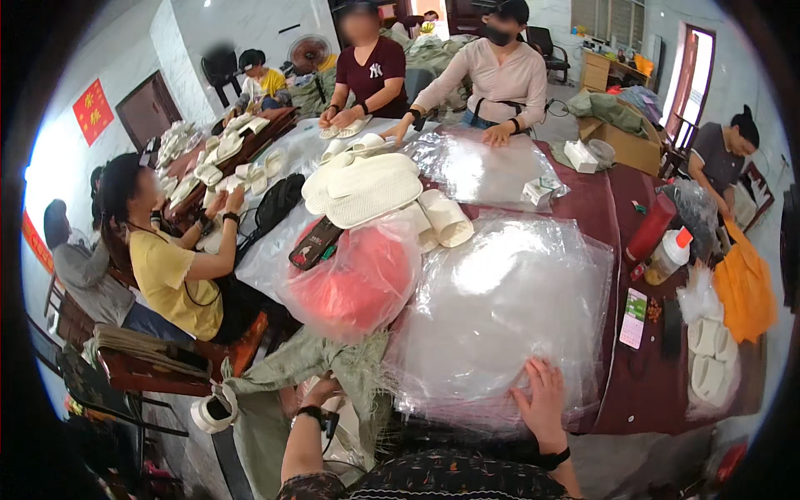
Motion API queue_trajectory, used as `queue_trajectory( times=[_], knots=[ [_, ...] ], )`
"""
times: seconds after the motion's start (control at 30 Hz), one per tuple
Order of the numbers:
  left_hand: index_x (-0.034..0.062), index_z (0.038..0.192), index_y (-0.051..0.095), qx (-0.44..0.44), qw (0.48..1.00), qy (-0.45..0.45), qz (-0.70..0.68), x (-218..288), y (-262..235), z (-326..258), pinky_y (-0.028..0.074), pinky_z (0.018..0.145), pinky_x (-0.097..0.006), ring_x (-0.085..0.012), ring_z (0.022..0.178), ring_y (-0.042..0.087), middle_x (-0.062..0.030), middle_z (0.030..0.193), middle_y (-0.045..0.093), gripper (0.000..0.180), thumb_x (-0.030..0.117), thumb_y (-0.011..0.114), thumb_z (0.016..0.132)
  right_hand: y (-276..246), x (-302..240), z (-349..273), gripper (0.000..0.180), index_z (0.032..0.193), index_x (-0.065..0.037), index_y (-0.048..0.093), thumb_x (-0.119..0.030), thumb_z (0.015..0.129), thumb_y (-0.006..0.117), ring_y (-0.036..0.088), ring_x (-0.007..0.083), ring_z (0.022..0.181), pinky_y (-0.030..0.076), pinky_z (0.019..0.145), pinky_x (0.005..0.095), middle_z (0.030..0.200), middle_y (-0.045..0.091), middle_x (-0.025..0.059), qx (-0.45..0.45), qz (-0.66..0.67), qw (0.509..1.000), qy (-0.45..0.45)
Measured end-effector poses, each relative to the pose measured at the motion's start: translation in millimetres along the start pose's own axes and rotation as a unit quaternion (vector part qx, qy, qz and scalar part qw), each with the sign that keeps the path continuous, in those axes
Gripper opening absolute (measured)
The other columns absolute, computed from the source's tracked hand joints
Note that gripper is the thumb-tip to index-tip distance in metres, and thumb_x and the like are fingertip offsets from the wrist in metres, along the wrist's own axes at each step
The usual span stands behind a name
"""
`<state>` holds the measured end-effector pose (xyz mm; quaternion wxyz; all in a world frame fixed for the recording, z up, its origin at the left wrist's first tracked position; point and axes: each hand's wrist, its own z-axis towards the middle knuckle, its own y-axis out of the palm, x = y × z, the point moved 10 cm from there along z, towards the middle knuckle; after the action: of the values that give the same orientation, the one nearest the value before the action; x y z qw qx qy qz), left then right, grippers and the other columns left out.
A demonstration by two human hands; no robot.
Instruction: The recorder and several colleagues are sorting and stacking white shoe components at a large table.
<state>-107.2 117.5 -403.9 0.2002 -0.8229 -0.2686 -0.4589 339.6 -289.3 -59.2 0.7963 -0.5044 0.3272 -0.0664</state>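
Note:
My right hand (542, 390) lies on the near edge of a stack of clear plastic bags (508, 300), fingers spread and holding nothing. Down at the mouth of a green woven sack (279, 425), left of the table's near edge, is my left hand (323, 387). Its fingers are mostly hidden, so their grip cannot be made out. Something white shows in the sack beneath it. A white slipper (214, 408) sits at the sack's left side. Beyond the sack, a clear bag with red contents (358, 279) rests on the table, with a dark phone-like object (315, 243) on top.
White slippers (362, 187) are piled mid-table. Co-workers sit at the left (187, 267) and stand across the table (492, 79); another is at the far right (733, 150). A red flask (652, 229), a bottle (669, 257) and bagged slippers (712, 358) lie to the right.

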Motion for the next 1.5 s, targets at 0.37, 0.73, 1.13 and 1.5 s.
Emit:
queue_trajectory(
  times=[0.37,0.73,1.13,1.5],
  knots=[
    [0.0075,0.105,0.070,0.270,0.790,0.098,0.542,451.0,130.9,-163.7,0.053,0.078,-0.044,-0.0328,0.092,0.067,-0.0184,0.095,0.070,0.043,0.044,0.068,0.082,0.7,8.5,-6.9,0.057,0.129,-0.003,0.055,-0.032,0.083,0.071,0.040,0.0357,0.135,0.025,0.114,0.0513,0.136,0.052,0.0128,0.043,-0.006,0.999,-0.010],
    [0.0043,0.129,0.056,0.416,0.530,0.316,0.668,591.6,177.8,42.7,0.037,0.108,-0.050,-0.0413,0.140,0.034,-0.0241,0.146,0.043,0.048,0.019,0.064,0.083,11.6,19.9,-15.4,0.058,0.129,-0.005,0.057,-0.042,0.085,0.066,0.041,0.0339,0.135,0.027,0.114,0.0513,0.137,0.054,0.0115,0.054,-0.030,0.998,-0.008],
    [0.0107,0.089,0.068,0.342,0.483,0.300,0.748,580.5,168.9,96.3,0.049,0.074,-0.041,-0.0237,0.082,0.068,-0.0064,0.084,0.069,0.014,0.021,0.058,0.086,6.5,16.7,-15.9,0.055,0.127,-0.005,0.059,-0.040,0.085,0.068,0.042,0.0336,0.135,0.024,0.116,0.0498,0.136,0.054,0.0106,0.074,-0.026,0.997,-0.019],
    [0.0033,0.099,0.067,0.427,0.645,0.467,0.429,630.1,164.9,25.9,0.051,0.078,-0.048,-0.0385,0.088,0.064,-0.0183,0.089,0.069,0.018,0.008,0.059,0.083,5.3,13.5,-18.3,0.054,0.127,-0.005,0.058,-0.038,0.085,0.069,0.043,0.0340,0.133,0.025,0.115,0.0503,0.135,0.054,0.0108,0.075,-0.026,0.997,-0.021]
  ],
)
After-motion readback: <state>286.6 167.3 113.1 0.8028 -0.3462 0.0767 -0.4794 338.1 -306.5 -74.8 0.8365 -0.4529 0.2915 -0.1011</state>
